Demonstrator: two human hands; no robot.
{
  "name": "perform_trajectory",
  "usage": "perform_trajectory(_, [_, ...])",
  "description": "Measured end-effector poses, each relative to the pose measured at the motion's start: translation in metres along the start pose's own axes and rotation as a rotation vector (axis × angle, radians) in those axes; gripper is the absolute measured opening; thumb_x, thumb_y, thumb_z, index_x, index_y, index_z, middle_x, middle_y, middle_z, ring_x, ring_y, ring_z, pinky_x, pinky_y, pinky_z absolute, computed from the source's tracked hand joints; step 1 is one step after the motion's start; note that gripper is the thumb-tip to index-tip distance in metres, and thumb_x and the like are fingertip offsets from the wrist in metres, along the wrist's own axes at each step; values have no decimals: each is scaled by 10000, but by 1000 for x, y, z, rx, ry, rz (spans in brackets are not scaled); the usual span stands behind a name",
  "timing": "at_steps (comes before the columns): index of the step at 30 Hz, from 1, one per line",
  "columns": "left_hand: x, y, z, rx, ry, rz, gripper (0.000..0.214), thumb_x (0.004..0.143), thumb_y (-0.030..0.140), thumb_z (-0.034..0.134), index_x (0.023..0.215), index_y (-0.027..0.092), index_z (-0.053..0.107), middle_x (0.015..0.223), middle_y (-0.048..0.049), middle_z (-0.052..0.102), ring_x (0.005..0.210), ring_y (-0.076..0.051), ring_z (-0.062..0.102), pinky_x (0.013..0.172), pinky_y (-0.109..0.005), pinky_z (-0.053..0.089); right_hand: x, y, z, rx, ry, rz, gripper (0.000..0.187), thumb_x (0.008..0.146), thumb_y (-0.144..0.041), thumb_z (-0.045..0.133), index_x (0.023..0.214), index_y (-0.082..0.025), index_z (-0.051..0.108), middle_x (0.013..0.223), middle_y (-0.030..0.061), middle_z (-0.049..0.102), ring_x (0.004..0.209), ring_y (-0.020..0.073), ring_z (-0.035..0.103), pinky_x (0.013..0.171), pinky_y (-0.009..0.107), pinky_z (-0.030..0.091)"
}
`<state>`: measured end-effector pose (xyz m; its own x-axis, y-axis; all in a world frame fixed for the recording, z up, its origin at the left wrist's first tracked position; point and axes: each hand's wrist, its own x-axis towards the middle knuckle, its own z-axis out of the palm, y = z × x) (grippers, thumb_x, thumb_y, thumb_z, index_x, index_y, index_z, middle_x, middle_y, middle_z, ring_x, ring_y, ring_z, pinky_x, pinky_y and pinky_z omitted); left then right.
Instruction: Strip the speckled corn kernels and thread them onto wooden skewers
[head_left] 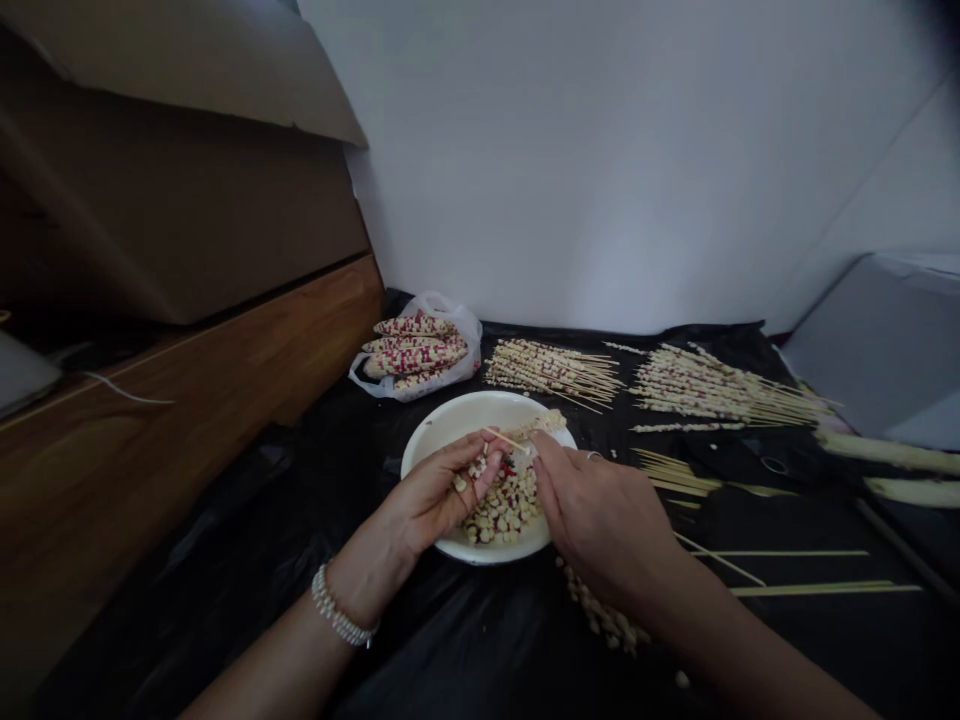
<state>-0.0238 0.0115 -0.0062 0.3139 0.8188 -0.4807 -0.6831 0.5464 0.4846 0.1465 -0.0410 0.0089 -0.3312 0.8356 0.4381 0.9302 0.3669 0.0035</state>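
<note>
Head view: right hand point(607, 503) grips a stick point(507, 439) reaching the left hand point(439, 490), which cups kernels point(478, 466).

Dim light on a plain pale wall point(600, 150); at left, a brown box point(247, 200) above wooden furniture point(255, 350); black sheeting point(217, 580) below.

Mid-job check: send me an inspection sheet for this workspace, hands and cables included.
Surface: black sheet, creased.
Job's things: white bowl with kernels; cobs in a plastic bag; two groups of kernel-covered sticks; bare sticks on the right.
Clutter: spilled kernels beside the bowl.
Hands: left hand holds a few kernels; right hand holds a thin stick.
Cables: thin white strand far left, possibly a cable.
Surroundings: pale wall behind; wooden panel and brown box at left.
</note>
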Motion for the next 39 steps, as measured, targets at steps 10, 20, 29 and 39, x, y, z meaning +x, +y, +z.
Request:
perform_trajectory(10, [-1,3,-3,-112,-38,-16,135,840,50,555,930,69,653,779,-80,674,625,-96,661,539,-134,552,0,4,-6,42,65,-64,216,842,-125,386,873,-190,590,754,23,599,562,133,498,501,279,234])
perform_trajectory(20, [2,1,-4,-116,26,92,307,822,30,578,1115,107,625,1019,-94,710,928,-162,680,791,-218,566,-1,2,-10,25,-75,-34,151,809,-112,500,880,-198,603,734,6,598,582,142,525,503,279,215])
perform_trajectory(29, [6,-1,-13,-46,12,90,406,809,-48,522,1157,140,614,1159,-104,669,1092,-194,616,846,-245,549,-1,3,-3,7,-43,-56,182,768,-66,472,838,-184,591,701,14,595,550,125,506,491,284,189])
perform_trajectory(39, [1,-3,-2,-55,61,80,420,801,-7,575,1179,172,610,1117,-103,685,1038,-198,646,779,-234,574,-1,2,-1,0,16,-79,211,746,-34,464,828,-180,592,686,13,585,531,125,503,478,295,190])
